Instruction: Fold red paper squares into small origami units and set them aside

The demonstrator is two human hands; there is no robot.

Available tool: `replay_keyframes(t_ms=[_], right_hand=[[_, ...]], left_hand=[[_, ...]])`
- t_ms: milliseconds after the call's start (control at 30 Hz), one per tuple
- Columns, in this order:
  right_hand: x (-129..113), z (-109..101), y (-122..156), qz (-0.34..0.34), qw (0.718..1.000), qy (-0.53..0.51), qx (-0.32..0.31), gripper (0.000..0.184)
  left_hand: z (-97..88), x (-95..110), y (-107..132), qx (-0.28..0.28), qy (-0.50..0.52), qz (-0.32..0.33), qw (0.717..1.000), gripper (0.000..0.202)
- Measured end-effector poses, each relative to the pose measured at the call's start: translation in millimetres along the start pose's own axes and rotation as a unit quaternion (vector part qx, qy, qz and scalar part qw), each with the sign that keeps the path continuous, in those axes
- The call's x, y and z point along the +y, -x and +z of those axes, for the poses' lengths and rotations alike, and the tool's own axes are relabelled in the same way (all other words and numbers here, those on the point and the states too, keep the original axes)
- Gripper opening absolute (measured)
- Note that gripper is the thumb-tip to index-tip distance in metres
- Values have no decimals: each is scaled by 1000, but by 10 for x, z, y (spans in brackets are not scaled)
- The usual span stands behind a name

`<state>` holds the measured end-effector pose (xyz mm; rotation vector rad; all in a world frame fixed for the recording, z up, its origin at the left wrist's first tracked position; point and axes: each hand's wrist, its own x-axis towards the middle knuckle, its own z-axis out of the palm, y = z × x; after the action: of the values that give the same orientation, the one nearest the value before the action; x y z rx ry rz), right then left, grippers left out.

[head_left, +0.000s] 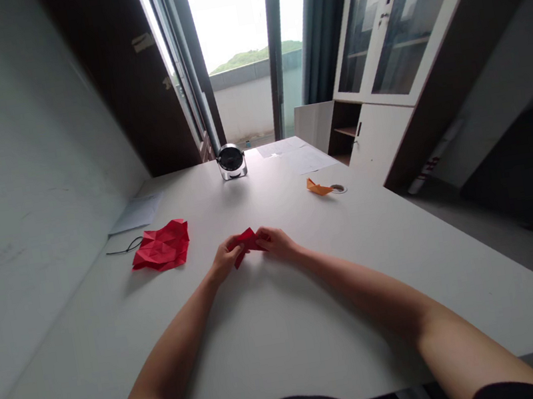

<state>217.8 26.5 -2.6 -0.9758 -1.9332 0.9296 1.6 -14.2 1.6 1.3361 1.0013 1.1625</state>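
Note:
Between my two hands, a small piece of folded red paper (249, 238) is held just above the white table (287, 331). My left hand (226, 257) pinches its left part, thumb on top. On the right side, my right hand (276, 241) grips the other end with closed fingers. Fingertips cover parts of the paper, so its full folded shape is hidden. To the left lies a creased, opened sheet of red paper (161, 246). An orange folded paper boat (318, 187) sits toward the right, beside a round cable hole (338, 189).
A small black round fan-like device (231, 160) on a metal stand is at the far side. White sheets (300, 155) lie at the back right, more papers (134, 213) at the left by the wall. A black cord (127, 246) touches the red sheet's area.

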Motion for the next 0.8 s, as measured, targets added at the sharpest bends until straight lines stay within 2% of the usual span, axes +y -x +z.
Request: replay_keyframes(t_ms=[200,433,800], right_hand=[[-20,-10,2,-3,1000,2,-5,17],[-47,-13,4,1,1000,10,-6,16],[7,2,-2,-10,1000,12,-7,18]], left_hand=[[-9,-36,-8,4,-2,7,1000,50],[11,18,14,0,-1,4,1000,52],[10,12,-2,6,-5,0,1000,51]])
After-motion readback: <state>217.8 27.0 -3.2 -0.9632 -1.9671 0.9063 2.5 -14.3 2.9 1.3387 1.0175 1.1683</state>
